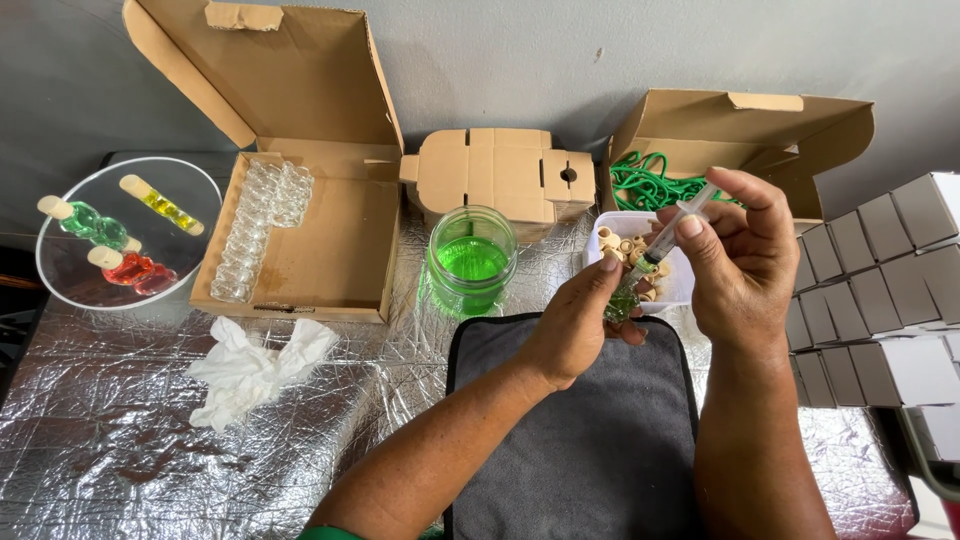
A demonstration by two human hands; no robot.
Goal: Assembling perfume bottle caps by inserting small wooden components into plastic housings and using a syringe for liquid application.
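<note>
My left hand (575, 325) grips a small glass bottle (622, 303) holding green liquid, above a dark grey cloth mat (570, 440). My right hand (745, 255) holds a clear plastic syringe (675, 228), slanted with its tip down at the bottle's mouth. Just behind the hands sits a white tray of small cork stoppers (612, 232). A glass jar of green liquid (471, 260) stands to the left of my left hand.
An open cardboard box (320, 250) at left holds rows of empty small glass bottles (255, 225). A round clear plate (125, 235) carries corked bottles of green, yellow and red liquid. A crumpled tissue (250, 370) lies on the foil-covered table. Another box holds green cord (650, 180). Small white boxes (880, 290) are stacked at right.
</note>
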